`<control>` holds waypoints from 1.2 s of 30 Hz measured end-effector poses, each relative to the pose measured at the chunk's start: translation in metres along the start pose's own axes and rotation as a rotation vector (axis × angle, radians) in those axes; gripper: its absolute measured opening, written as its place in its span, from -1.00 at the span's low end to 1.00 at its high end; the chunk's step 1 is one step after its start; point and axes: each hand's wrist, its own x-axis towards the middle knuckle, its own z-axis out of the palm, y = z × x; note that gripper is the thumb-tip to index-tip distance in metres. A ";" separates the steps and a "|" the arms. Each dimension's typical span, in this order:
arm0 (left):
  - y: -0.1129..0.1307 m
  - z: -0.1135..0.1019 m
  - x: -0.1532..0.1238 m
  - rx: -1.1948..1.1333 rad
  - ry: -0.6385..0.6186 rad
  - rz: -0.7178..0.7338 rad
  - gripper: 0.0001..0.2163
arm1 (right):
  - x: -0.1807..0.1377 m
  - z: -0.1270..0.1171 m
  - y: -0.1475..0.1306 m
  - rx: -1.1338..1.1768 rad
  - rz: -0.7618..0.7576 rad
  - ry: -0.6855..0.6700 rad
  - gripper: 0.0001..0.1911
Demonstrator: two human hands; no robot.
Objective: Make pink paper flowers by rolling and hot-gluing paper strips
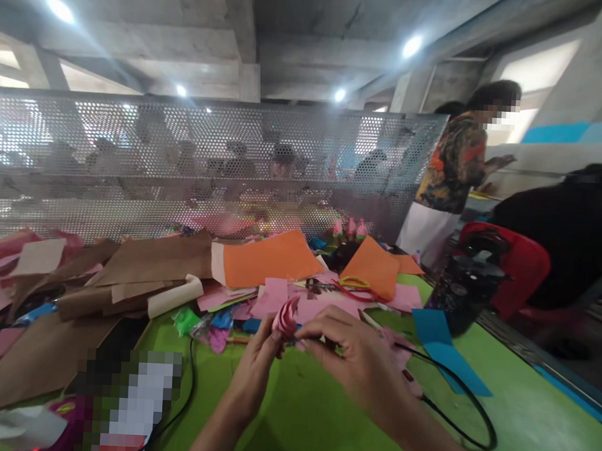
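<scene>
A small pink piece with curled, layered folds, like a flower bud (286, 319), stands upright above the green table (296, 414). The fingers and thumb of my left hand (256, 358) are closed around its base. From the right, my right hand (345, 349) comes up beside the bud. Its thumb and index finger are pinched together close to the bud's lower side; what sits between them is too small to make out. Just beyond both hands lie pink sheets (327, 312) and crumpled scraps. A pink tool (411, 385) with a black cord lies partly behind my right forearm.
Orange sheets (269, 259), brown sheets (152, 261) and a blue strip (446, 347) cover much of the table. Red-handled scissors (355, 290) lie behind. A perforated metal screen (208, 160) edges the back. A dark container (464, 288) and people are at right.
</scene>
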 end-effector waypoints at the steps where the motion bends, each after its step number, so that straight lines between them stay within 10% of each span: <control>1: 0.003 0.000 -0.001 -0.002 -0.012 0.012 -0.58 | 0.002 0.003 0.000 -0.006 -0.004 0.000 -0.81; 36: 0.027 0.004 -0.007 -0.069 -0.090 0.057 -0.81 | 0.005 0.019 0.007 -0.400 -0.165 0.030 -0.84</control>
